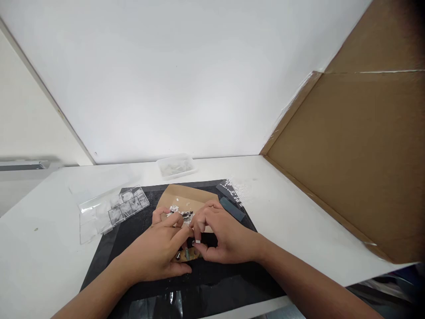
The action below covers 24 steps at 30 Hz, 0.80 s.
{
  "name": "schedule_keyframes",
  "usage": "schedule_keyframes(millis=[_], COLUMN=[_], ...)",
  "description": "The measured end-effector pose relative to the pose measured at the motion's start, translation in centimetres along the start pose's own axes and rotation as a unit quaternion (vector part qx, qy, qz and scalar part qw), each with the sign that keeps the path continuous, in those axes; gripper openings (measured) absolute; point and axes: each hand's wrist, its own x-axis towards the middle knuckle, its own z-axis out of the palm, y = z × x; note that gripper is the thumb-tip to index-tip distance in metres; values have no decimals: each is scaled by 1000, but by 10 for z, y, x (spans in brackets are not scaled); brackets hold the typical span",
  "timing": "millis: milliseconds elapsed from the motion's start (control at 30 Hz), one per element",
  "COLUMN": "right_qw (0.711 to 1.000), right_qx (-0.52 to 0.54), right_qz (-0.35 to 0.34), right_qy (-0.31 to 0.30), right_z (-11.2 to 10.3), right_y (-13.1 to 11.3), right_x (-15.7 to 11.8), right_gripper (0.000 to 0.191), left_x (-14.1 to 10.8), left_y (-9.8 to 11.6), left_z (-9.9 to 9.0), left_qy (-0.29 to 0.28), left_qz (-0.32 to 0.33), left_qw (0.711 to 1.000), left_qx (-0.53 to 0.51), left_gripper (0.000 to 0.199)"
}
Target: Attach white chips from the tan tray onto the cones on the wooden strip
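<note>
My left hand (157, 252) is bent around a small yellowish strip (191, 254), thumb on the near side and index finger on the far side. Shiny and greenish bits sit on that strip; its left part is hidden by the hand. My right hand (226, 235) pinches a small white piece (198, 241) between thumb and fingers, just above the strip. Behind both hands lies a brown paper tray (189, 192) with small white pieces (174, 209) and some dark bits in it, partly covered by my fingers.
A black mat (133, 239) lies under everything. To the left is a clear compartment box (129, 206) with small bags; a white tub (176, 166) stands at the back. Right are a dark blue strip (232, 209) and scattered white pieces (237, 188). A cardboard panel (352, 164) borders the right.
</note>
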Motion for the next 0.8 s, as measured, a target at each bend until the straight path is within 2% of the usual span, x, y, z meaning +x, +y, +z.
schedule_keyframes(millis=[100,300,433,633,800], right_qw=[998,987,978,975,970], right_qx=[37,129,168,121,80], right_qz=[26,60,46,51,53], right_qy=[43,80,117,180,224], right_z=[-3,0,4,8,14], right_y=[1,2,3,3,2], right_x=[-1,-1,0,1,2], right_gripper=[29,30,30,16,18], left_x=[1,3,4,9,10], left_y=[1,3,1,0,5], left_z=[-3,-9,-5,2,1], left_qy=[33,111,165,253,289], left_qz=[26,12,0,-12,-33], left_qw=[999,991,981,948,930], left_qx=[-20,-72,-101,-192,-222], left_gripper=[55,19,12,17,17])
